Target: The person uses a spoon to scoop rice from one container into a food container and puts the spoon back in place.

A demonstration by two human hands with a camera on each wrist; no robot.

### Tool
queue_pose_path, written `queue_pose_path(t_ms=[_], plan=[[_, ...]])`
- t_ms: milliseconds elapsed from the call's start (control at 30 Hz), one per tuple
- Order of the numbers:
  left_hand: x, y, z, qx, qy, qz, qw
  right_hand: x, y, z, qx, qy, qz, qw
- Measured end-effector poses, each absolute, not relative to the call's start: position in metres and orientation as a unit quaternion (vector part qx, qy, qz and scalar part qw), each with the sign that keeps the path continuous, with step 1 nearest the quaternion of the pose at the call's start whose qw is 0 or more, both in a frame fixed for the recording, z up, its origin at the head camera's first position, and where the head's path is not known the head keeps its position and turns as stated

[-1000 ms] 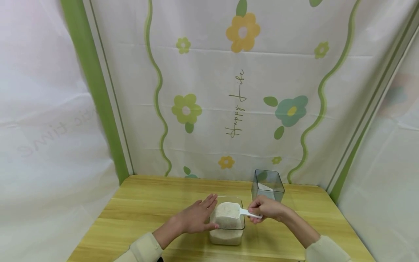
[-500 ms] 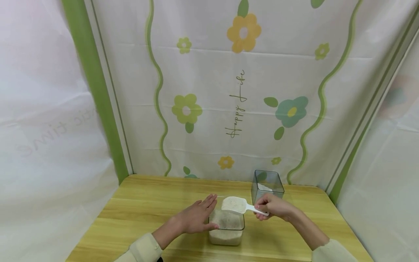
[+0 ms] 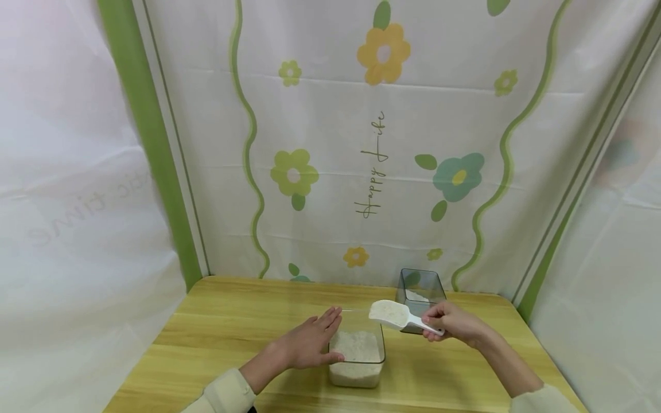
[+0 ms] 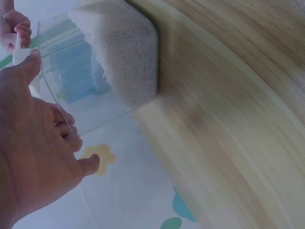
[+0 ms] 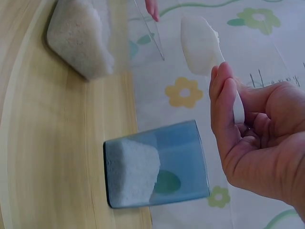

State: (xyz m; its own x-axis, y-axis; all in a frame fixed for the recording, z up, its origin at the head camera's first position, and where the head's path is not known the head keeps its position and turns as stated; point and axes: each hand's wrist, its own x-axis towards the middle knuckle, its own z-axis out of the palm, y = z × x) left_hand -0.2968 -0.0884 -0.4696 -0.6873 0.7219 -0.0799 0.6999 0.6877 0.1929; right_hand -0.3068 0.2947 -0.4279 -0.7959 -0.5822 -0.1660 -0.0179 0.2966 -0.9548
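A white scoop (image 3: 389, 314) heaped with rice is in my right hand (image 3: 453, 323), whose fingers and thumb pinch its handle. It hangs above the table, between the clear container and the bluish one. My left hand (image 3: 311, 342) rests with straight fingers against the left rim of the clear container (image 3: 356, 376). In the left wrist view, rice (image 4: 126, 52) fills its lower part. Behind the scoop stands the bluish see-through container (image 3: 422, 281). White grain (image 5: 131, 171) lies in its lower part in the right wrist view.
The wooden table (image 3: 248, 321) carries both containers. A white curtain (image 3: 330, 115) with printed flowers hangs behind the table's far edge, and further white sheets (image 3: 77, 229) close off the sides.
My right hand has lifted the loaded scoop out of the clear container and carried it up and right, towards the bluish container. My left hand stays at the clear container's rim.
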Motion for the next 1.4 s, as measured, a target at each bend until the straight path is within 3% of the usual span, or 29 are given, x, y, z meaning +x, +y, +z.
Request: queue_pose_path(t_ms=[1400], plan=[[-0.295,-0.088,-0.47,0.391,0.916,0.058,0.064,-0.331,0.373,-0.414,-0.097,0.826,-0.532,0.157]])
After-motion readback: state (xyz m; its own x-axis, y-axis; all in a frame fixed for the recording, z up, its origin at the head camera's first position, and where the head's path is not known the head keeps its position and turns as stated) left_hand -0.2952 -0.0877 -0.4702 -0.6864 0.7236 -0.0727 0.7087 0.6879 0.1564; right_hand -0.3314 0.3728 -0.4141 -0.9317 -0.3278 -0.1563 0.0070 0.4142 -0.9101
